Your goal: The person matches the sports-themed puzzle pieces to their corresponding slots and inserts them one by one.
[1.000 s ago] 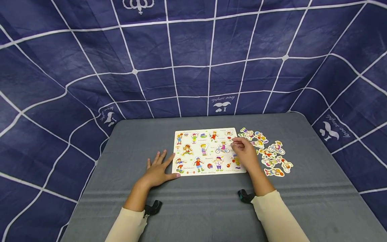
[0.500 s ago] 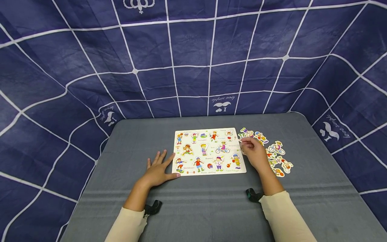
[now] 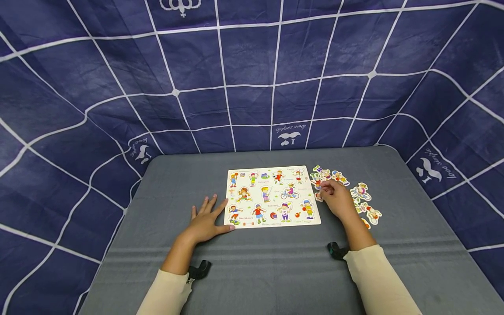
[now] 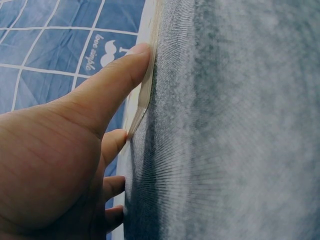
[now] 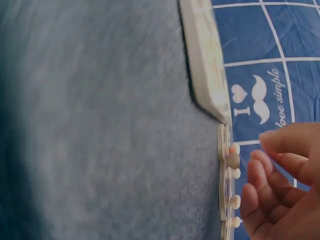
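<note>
In the head view a white puzzle board [image 3: 272, 199] with colourful sports figures lies flat on the grey table. My left hand [image 3: 206, 223] is spread at its left edge; thumb and fingertips touch the board's side in the left wrist view. Just right of the board, my right hand [image 3: 337, 199] hovers over loose puzzle pieces [image 3: 360, 191], its fingers loosely bent. From the right wrist view, thumb and fingers stand apart with nothing between them, beside the small knobs [image 5: 234, 202] on the pieces. Some pieces are hidden beneath this hand.
More cut-out figures, such as one near the front of the pile [image 3: 372, 214], lie close together and partly overlap. A dark blue cloth [image 3: 252, 105] with white grid lines hangs behind and beside the grey table [image 3: 260, 267]. Each wrist wears a black camera [image 3: 200, 270].
My right hand has moved right, from the board's right edge to over the loose pieces. That uncovers the board's right side and pieces beside it. The left hand stays still.
</note>
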`<state>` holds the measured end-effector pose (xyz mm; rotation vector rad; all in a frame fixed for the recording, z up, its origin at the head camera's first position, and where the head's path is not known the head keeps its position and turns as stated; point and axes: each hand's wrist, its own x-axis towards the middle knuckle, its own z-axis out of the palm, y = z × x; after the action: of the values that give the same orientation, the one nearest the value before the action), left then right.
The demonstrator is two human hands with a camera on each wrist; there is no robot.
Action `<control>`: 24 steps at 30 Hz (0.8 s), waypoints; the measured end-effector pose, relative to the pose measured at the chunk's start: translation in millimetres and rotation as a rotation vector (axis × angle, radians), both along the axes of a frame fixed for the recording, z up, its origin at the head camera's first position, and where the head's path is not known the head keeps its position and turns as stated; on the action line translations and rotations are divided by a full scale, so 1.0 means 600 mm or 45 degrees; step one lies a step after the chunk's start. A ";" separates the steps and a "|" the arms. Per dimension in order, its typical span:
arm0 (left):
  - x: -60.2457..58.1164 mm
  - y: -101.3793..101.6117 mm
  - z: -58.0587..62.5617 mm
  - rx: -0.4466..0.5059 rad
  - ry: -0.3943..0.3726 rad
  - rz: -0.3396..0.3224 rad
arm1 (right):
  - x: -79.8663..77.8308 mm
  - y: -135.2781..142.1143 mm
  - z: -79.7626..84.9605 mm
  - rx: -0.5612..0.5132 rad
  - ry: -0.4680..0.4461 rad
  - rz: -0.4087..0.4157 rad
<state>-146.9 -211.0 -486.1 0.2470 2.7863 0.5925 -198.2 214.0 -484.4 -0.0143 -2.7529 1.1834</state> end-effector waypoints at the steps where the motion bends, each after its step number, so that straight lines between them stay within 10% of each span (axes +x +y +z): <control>1: 0.000 0.000 0.000 -0.002 0.000 0.000 | 0.000 0.002 -0.001 0.012 -0.008 0.005; 24: 0.000 0.001 0.000 -0.009 -0.001 0.007 | -0.024 0.024 0.006 0.333 -0.114 0.293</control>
<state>-147.0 -210.2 -485.8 0.2377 2.7886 0.5838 -212.5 228.7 -480.8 0.2923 -3.0318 0.8766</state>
